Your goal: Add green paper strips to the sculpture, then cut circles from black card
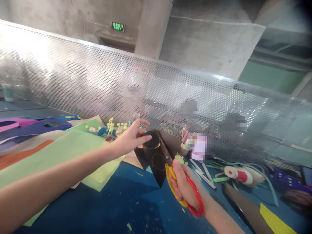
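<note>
In the middle of the view my left hand (pixel 136 135) pinches a black paper disc (pixel 151 140) between thumb and fingers. Around and below the disc hangs black paper (pixel 159 172), on which a drawn circle outline shows. My right hand (pixel 184 183) is closed on scissors (pixel 198 201) with one red and one yellow handle loop. Their dark blades point up and left, lying against the black paper beside the disc. Whether the blades are parted cannot be made out.
Green paper (pixel 56 156) and other coloured sheets cover the left side. Small yellow figures (pixel 110 126) stand behind my left hand. White markers (pixel 207 174), a red-and-white bottle (pixel 239 175) and brown paper (pixel 240 204) lie right. A perforated metal barrier (pixel 97 74) spans the back.
</note>
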Demonstrator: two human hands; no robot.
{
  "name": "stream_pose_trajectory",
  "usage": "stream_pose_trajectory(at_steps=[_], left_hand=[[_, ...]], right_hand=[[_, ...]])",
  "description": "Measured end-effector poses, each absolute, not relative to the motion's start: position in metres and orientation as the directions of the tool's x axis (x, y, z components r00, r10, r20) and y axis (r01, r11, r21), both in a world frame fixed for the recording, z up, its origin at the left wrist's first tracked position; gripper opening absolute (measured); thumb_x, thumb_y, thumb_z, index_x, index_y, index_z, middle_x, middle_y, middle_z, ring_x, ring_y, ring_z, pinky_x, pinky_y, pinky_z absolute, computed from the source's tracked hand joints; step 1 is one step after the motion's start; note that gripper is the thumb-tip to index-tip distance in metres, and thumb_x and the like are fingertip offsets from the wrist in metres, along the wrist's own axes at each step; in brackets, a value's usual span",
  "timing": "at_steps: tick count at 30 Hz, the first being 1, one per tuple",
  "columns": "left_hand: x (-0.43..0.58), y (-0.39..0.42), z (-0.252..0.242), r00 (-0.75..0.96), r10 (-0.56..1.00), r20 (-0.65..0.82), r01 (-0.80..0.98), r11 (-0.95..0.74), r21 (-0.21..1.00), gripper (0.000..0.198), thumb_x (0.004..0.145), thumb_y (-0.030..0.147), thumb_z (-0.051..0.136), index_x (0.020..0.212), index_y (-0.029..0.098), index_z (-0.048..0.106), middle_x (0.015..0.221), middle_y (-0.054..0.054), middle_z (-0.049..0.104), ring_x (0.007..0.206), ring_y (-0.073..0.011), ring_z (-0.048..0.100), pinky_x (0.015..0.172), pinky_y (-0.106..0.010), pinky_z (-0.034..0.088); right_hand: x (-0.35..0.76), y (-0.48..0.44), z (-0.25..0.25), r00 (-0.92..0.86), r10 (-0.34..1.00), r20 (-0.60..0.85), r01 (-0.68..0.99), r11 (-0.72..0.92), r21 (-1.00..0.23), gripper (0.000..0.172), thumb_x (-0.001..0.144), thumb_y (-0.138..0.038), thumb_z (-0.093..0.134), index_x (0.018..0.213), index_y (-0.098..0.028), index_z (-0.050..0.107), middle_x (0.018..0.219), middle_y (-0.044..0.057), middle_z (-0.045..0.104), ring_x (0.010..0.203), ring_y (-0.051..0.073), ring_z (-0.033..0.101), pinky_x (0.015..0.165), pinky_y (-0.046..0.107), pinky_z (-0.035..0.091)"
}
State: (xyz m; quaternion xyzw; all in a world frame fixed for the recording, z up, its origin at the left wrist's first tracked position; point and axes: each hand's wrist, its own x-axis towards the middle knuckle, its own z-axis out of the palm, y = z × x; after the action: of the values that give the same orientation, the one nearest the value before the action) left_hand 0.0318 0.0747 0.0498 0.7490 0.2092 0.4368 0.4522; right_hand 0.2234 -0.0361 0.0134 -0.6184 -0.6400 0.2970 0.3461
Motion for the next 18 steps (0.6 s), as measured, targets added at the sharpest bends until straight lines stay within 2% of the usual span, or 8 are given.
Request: stream_pose_trajectory(at_steps=[3,7,10,13,15,18], left_hand=[[0.032,0.071,0.052,0.486,0.728,0.483,-0.071,-0.518,0.853,0.038,0.08,0.028,0.058,0.112,0.022,0.038,0.071,0.002,0.062,0.066,-0.0133,0.061,0.061,-0.025,0.046],[0.032,0.069,0.052,0.415,0.747,0.52,-0.067,-0.544,0.836,0.04,0.078,0.028,0.06,0.113,0.022,0.042,0.074,0.001,0.065,0.07,-0.0146,0.062,0.065,-0.027,0.048],[0.033,0.068,0.052,0.358,0.768,0.53,-0.053,-0.55,0.833,0.033,0.079,0.03,0.061,0.108,0.02,0.049,0.081,-0.002,0.067,0.075,-0.0158,0.064,0.069,-0.028,0.05],[0.034,0.066,0.053,0.335,0.777,0.533,-0.043,-0.552,0.832,0.025,0.079,0.034,0.06,0.1,0.019,0.056,0.087,-0.004,0.068,0.079,-0.0169,0.064,0.072,-0.03,0.051],[0.034,0.065,0.054,0.328,0.768,0.55,-0.03,-0.573,0.819,0.026,0.079,0.035,0.06,0.1,0.02,0.058,0.089,-0.004,0.069,0.08,-0.0179,0.065,0.074,-0.032,0.051],[0.035,0.063,0.053,0.334,0.75,0.571,0.006,-0.608,0.794,0.025,0.079,0.035,0.06,0.1,0.021,0.059,0.091,-0.003,0.069,0.083,-0.0183,0.065,0.078,-0.034,0.051]], right_hand=[[0.223,-0.037,0.021,0.042,0.997,0.065,0.55,0.031,-0.835,0.061,0.082,-0.071,0.019,0.047,-0.022,0.031,0.031,-0.006,0.025,0.026,0.009,0.032,0.034,0.023,0.027],[0.223,-0.039,0.032,0.007,1.0,0.026,0.565,0.017,-0.825,0.062,0.08,-0.072,0.025,0.044,-0.022,0.031,0.03,-0.005,0.026,0.027,0.011,0.037,0.033,0.023,0.028],[0.224,-0.041,0.036,-0.035,0.999,0.042,0.559,0.054,-0.827,0.063,0.079,-0.073,0.024,0.043,-0.022,0.032,0.03,-0.005,0.028,0.028,0.011,0.04,0.037,0.024,0.035],[0.225,-0.044,0.037,-0.076,0.996,0.054,0.514,0.085,-0.854,0.063,0.079,-0.074,0.021,0.046,-0.022,0.034,0.034,-0.001,0.043,0.038,0.013,0.052,0.048,0.026,0.045],[0.226,-0.045,0.036,-0.084,0.996,0.019,0.491,0.058,-0.869,0.064,0.077,-0.076,0.02,0.049,-0.021,0.037,0.044,0.003,0.056,0.047,0.016,0.059,0.054,0.027,0.049],[0.225,-0.045,0.032,-0.111,0.994,-0.015,0.482,0.041,-0.875,0.066,0.074,-0.078,0.018,0.053,-0.02,0.04,0.057,0.008,0.064,0.058,0.018,0.064,0.06,0.029,0.051]])
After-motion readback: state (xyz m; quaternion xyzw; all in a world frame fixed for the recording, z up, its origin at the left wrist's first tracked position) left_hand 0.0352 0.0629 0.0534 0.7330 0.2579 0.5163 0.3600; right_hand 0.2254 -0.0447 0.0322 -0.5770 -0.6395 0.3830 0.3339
